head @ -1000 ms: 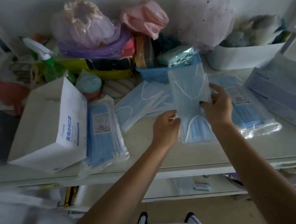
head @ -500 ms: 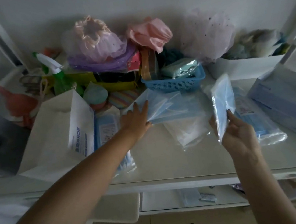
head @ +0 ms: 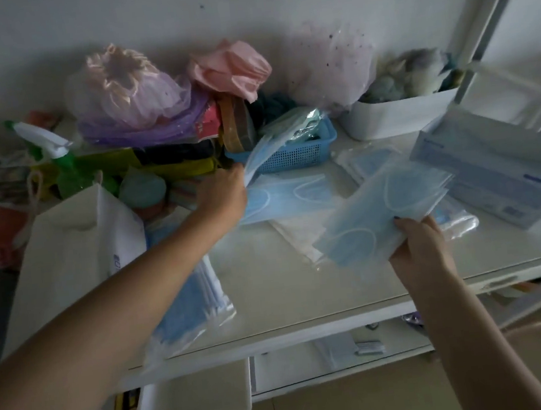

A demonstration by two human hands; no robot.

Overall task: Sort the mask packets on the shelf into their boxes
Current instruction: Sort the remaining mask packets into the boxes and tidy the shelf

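My right hand [head: 419, 249] grips a stack of loose blue masks [head: 380, 213] by its near edge, holding it tilted above the white shelf [head: 304, 288]. At mid shelf my left hand [head: 224, 193] pinches the left end of another blue mask [head: 264, 155] and lifts it off a small pile of masks [head: 288, 196]. A sealed packet of blue masks [head: 189, 306] lies under my left forearm. An empty clear wrapper [head: 299, 235] lies between my hands. A white mask box [head: 74, 252] stands at the left and a blue mask box [head: 498, 164] at the right.
Along the back wall sit a green spray bottle [head: 57, 160], bagged pink and purple items [head: 131, 96], a blue mesh basket [head: 294, 155] and a white tub [head: 403, 114]. A shelf post [head: 490, 21] rises at the right. Another packet [head: 458, 222] lies beside the blue box.
My right hand has turned its mask stack from edge-on to nearly flat. My left hand has closed on a loose mask and raised its end toward the basket. The view tilted.
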